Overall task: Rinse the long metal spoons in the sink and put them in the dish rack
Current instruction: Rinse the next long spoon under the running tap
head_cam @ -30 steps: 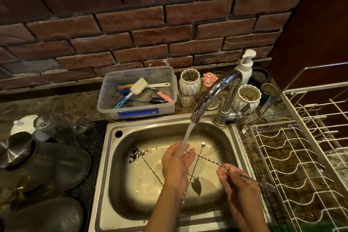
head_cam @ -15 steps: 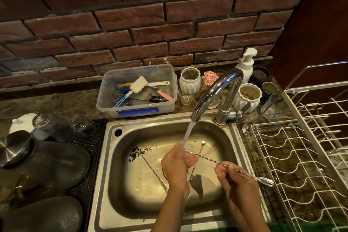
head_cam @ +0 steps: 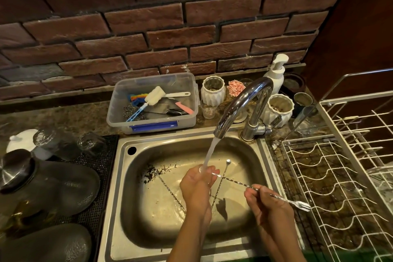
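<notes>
A long twisted metal spoon [head_cam: 238,182] with a small fork at its right end is held across the steel sink [head_cam: 136,198]. My left hand [head_cam: 196,185] grips its bowl end under the running water from the tap [head_cam: 240,104]. My right hand [head_cam: 265,204] pinches the shaft nearer the fork end. Two more long spoons lie in the sink basin: one [head_cam: 170,189] slants left, the other [head_cam: 222,178] points up with a round tip. The white wire dish rack [head_cam: 331,193] stands to the right of the sink.
A clear plastic box [head_cam: 153,102] with brushes and scrubbers sits behind the sink. White ribbed cups [head_cam: 212,90], a soap pump [head_cam: 275,74] and small glasses crowd the back ledge. Dark glass jars and upturned glasses [head_cam: 55,144] rest on a black mat at left. Dark specks litter the sink's back left.
The held spoon has stayed under the stream with both hands nearly in place; its fork end has dipped slightly lower over the sink's right rim.
</notes>
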